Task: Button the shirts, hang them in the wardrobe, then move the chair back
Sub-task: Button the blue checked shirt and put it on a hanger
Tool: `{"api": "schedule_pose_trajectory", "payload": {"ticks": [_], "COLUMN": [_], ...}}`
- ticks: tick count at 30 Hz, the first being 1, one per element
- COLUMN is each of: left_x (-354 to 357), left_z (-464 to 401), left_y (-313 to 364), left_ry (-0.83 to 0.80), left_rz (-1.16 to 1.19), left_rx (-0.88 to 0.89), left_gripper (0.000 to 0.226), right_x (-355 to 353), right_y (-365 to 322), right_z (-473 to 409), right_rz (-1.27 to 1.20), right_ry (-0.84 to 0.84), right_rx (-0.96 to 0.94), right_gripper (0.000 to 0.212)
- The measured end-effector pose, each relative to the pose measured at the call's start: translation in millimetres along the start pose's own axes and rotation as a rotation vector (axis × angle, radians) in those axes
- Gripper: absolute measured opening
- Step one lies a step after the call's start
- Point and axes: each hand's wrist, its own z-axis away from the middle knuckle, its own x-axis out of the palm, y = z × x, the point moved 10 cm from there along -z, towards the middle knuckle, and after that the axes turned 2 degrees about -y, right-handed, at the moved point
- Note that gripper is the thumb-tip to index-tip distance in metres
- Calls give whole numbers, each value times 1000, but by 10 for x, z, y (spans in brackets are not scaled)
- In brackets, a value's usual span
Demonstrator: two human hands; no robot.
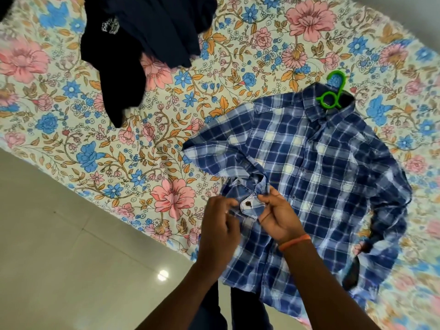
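A blue and white checked shirt [309, 167] lies spread on the bed, with a green plastic hanger [331, 96] showing at its collar. Its front looks closed along the button line. My left hand [220, 225] and my right hand [277, 215] meet over the cuff [250, 206] of the left-side sleeve. Both pinch the cuff's edges, and a dark button shows between them. An orange band sits on my right wrist.
Dark navy clothes [142, 39] lie heaped on the flowered bedsheet [119, 148] at the upper left. Pale tiled floor [59, 246] fills the lower left beside the bed's edge. My dark trousers show at the bottom middle.
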Motion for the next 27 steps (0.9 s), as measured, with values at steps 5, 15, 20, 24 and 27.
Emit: {"api": "schedule_pose_trajectory", "payload": {"ticks": [5,15,20,24,27], "left_x": [-123,182,1084,1729,1963], "left_z": [-33,-104,1,327,391], "left_y": [-262,-308,-186,-268,-276], "left_ry": [42,-120,-501,-822,-832], "left_rz": [165,-763,-788,-847,-758], "left_rx": [-258,-258,84,148,124], "left_gripper": [27,38,26,21,6], "right_x": [78,-603,-1777,-2681,-3047], "right_y": [21,-11,-297,-456,-496], "right_z": [35,145,806,1547,1809], "right_rz": [-2,679,803,936,940], "right_ry": [-18,404,861,1169,1229], "right_rx": [-6,-237,-340,-263,-211], "right_gripper": [38,14,10,13,15]}}
